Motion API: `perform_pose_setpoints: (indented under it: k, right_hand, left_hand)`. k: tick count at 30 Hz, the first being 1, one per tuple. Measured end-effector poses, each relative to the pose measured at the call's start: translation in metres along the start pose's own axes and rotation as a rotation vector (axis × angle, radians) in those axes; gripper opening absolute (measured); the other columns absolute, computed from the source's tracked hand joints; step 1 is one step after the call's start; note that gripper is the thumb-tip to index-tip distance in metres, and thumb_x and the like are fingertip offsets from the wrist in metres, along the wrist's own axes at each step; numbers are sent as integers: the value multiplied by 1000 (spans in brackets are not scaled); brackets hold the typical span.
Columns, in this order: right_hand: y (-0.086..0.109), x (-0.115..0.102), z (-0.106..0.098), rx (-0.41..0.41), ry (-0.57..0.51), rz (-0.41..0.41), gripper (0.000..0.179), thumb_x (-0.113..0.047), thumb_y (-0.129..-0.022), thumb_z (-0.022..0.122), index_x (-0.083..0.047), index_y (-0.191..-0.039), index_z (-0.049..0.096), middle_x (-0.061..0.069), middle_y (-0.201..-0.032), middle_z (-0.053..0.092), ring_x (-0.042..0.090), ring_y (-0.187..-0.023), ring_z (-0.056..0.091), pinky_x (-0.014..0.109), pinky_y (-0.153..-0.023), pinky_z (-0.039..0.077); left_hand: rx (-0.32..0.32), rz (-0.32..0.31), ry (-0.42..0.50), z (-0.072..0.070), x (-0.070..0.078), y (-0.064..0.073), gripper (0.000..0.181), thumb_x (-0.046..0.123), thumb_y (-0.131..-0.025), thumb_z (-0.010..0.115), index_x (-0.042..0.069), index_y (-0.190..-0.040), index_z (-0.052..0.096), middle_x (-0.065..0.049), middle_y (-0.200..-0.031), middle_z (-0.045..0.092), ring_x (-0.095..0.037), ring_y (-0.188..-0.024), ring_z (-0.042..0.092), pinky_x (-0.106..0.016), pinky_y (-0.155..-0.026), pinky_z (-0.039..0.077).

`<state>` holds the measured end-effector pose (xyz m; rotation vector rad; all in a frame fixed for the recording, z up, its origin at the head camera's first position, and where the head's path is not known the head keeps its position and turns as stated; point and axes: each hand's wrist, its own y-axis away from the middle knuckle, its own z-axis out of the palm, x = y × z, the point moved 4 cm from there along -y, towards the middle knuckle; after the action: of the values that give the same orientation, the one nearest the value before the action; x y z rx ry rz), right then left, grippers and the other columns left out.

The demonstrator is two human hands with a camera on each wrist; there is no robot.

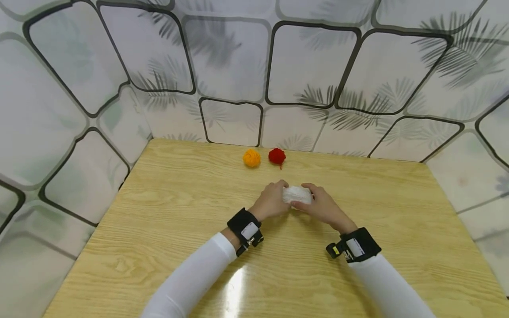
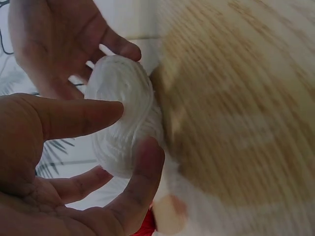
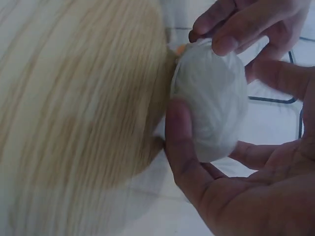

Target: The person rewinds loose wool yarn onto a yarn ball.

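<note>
A white ball of yarn point(image 1: 297, 194) is held between both hands, close over the wooden table. My left hand point(image 1: 273, 200) grips its left end; in the left wrist view the fingers lie against the wound strands of the yarn ball point(image 2: 115, 83). From the other end my right hand point(image 1: 324, 206) holds it, the thumb and fingers curled round the yarn ball point(image 3: 214, 98) in the right wrist view. Past the hands, near the table's back edge, sit an orange yarn ball point(image 1: 252, 158) and a red yarn ball point(image 1: 277, 156) with a short loose tail.
The light wooden table point(image 1: 167, 207) reaches back to a wall covering point(image 1: 230, 121) with dark outlines and leaf prints. Each wrist carries a black strap with a small camera, the left strap point(image 1: 242, 225) and the right strap point(image 1: 363, 243).
</note>
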<state>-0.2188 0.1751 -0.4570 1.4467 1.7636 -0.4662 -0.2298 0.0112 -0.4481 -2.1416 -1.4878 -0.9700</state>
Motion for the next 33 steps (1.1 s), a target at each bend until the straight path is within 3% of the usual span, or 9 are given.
perform_pose_setpoints:
  k: [5, 10, 15, 24, 28, 33]
  right_hand:
    - [1, -6, -7, 134, 221, -111, 76, -10, -83, 84, 12, -143, 43, 35, -123, 51, 44, -108, 54, 58, -92, 49]
    - [-14, -4, -18, 252, 313, -110, 65, -5, -83, 80, 15, -135, 47, 37, -120, 53, 50, -106, 56, 61, -90, 49]
    - [-35, 1, -29, 273, 337, -61, 62, -9, -87, 76, 16, -136, 46, 39, -122, 52, 52, -108, 54, 62, -91, 47]
    - [-63, 7, -43, 267, 340, 6, 59, -9, -88, 72, 16, -135, 47, 40, -124, 51, 53, -111, 52, 64, -91, 47]
    - [-70, 11, -47, 269, 331, 26, 59, -10, -90, 70, 17, -136, 46, 41, -125, 51, 54, -112, 52, 63, -93, 46]
    - [-74, 17, -50, 299, 317, 31, 63, -12, -89, 70, 17, -139, 43, 42, -127, 48, 55, -113, 50, 62, -94, 45]
  left_hand:
    - [26, -1, -29, 1, 5, -9, 61, 4, -84, 77, -2, -138, 51, -22, -125, 61, -30, -110, 59, -42, -93, 52]
    - [24, 34, -37, 5, 13, -27, 57, 3, -85, 74, -4, -135, 47, -21, -115, 62, -26, -96, 61, -36, -81, 53]
    - [-3, 48, -148, 7, 23, -47, 58, 9, -91, 70, -4, -139, 42, -21, -116, 62, -26, -92, 60, -33, -78, 52]
    - [-24, -2, -314, 13, 33, -78, 64, 33, -93, 73, 1, -141, 46, -16, -125, 59, -29, -110, 58, -34, -89, 50]
    - [-22, -4, -353, 15, 37, -85, 63, 33, -94, 70, 1, -143, 46, -16, -127, 57, -27, -110, 58, -32, -88, 51]
    - [-16, -9, -332, 14, 39, -86, 63, 29, -97, 65, 3, -149, 41, -18, -135, 51, -27, -111, 59, -32, -88, 51]
